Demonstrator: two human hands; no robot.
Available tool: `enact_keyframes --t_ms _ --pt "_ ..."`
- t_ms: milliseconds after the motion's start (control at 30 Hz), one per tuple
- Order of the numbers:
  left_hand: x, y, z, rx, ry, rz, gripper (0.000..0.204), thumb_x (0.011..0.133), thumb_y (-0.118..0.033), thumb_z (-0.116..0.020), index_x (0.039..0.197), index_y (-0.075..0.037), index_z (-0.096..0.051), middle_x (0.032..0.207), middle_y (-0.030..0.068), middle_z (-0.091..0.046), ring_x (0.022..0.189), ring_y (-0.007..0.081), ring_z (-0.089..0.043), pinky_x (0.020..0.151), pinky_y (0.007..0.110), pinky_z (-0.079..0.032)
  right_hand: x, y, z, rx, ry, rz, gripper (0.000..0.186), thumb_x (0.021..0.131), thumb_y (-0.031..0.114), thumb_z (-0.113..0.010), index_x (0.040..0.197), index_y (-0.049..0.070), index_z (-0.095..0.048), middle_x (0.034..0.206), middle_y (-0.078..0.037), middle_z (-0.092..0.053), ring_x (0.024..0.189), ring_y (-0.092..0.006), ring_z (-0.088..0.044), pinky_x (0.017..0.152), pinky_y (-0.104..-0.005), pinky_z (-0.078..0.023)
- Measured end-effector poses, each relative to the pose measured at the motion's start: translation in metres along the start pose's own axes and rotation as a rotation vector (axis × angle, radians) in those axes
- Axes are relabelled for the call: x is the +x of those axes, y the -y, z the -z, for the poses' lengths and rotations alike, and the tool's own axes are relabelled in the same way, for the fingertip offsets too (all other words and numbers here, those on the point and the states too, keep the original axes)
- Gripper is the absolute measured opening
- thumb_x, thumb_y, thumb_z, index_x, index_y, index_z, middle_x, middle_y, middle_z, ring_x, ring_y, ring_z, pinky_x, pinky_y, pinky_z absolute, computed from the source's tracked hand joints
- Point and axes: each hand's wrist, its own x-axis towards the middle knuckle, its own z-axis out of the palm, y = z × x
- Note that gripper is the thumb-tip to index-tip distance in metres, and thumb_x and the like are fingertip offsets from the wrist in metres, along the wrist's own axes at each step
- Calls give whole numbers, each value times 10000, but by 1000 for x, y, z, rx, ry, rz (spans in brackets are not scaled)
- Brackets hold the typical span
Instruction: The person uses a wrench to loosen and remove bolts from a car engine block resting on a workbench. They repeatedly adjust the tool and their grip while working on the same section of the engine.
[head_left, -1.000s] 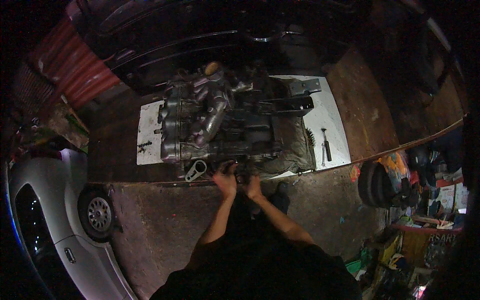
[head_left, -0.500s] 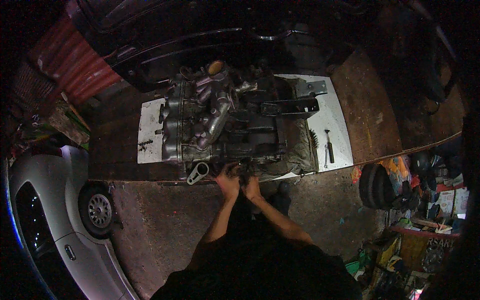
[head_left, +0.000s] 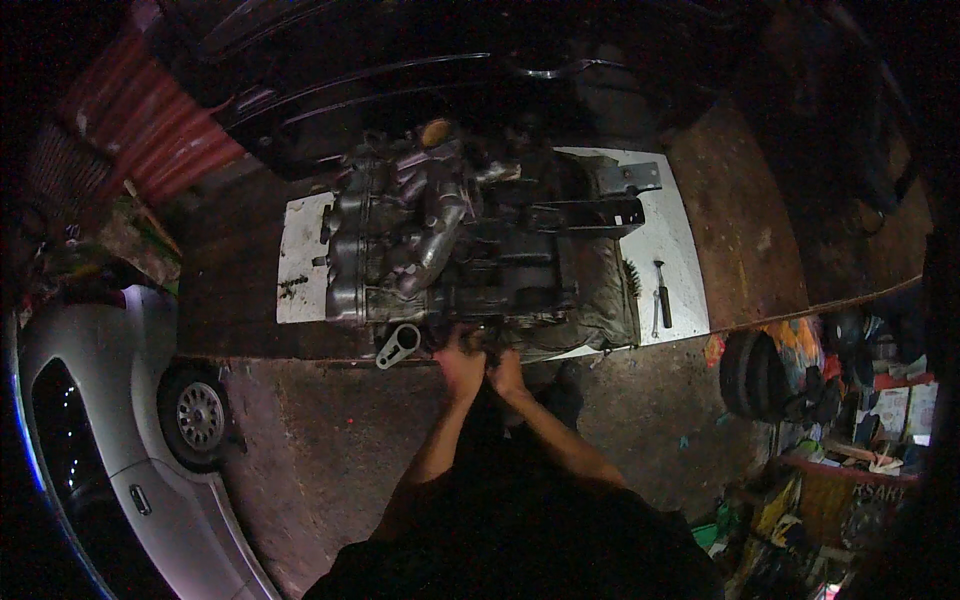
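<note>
A greasy engine [head_left: 445, 235] with a silvery pipe-like manifold lies on a white sheet [head_left: 302, 230]. My left hand [head_left: 462, 366] is at the engine's near edge, its fingers curled in at a dark part I cannot make out. Close beside it, my right hand [head_left: 507, 373] is also closed, and whatever is between its fingers is lost in shadow. Left of my hands a pale metal arm [head_left: 400, 345] with a round eye sticks out from the engine's near side. A dark crumpled cloth [head_left: 608, 315] lies under the engine's right end.
Right of the cloth are a bristle brush [head_left: 632, 278] and a dark-handled tool [head_left: 661, 297]. The wooden bench [head_left: 745, 220] runs on to the right. A silver car [head_left: 100, 350] stands at the left. Tyres [head_left: 750, 375] and cluttered shelves are at the lower right.
My hands stay at the engine's near edge, with only a slight shift of the left one. The view has moved a little; the engine and tools lie as before.
</note>
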Motion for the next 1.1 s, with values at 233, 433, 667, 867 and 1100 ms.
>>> enact_keyframes --t_ms 233,433,667,867,1100 --pt "2 5 -2 -153 61 56 324 611 50 -587 932 2 -600 831 127 -641 825 249 -608 735 332 -456 4 5 -11 694 -137 -238 232 863 215 -451 984 82 -597 931 -40 -600 814 -135 -563 647 -295 -470" --pt "2 4 3 -128 24 92 121 681 -65 -690 777 -9 -642 720 109 -645 642 205 -598 642 330 -453 2 -3 -14 706 -115 -140 243 869 165 -439 1047 58 -565 954 -63 -602 824 -148 -574 663 -294 -493" --pt "6 -5 10 -186 78 148 140 697 -79 -684 813 -3 -662 756 111 -662 676 191 -618 657 307 -470 5 -11 -19 647 -79 -259 291 784 38 -474 1057 47 -575 967 -80 -606 852 -170 -583 717 -292 -489" --pt "6 27 -1 -179 51 111 152 683 -45 -679 813 28 -650 790 112 -664 714 182 -616 684 311 -476 -5 -8 16 -4 -180 87 274 695 -41 -537 951 16 -616 883 -118 -603 758 -211 -588 664 -309 -473" --pt "0 41 -21 -772 12 289 200 696 67 -653 885 28 -601 864 82 -619 767 190 -590 732 345 -518 -6 -26 96 -40 -36 -165 404 635 65 -604 1038 84 -613 1085 -180 -548 943 -367 -539 820 -427 -450"
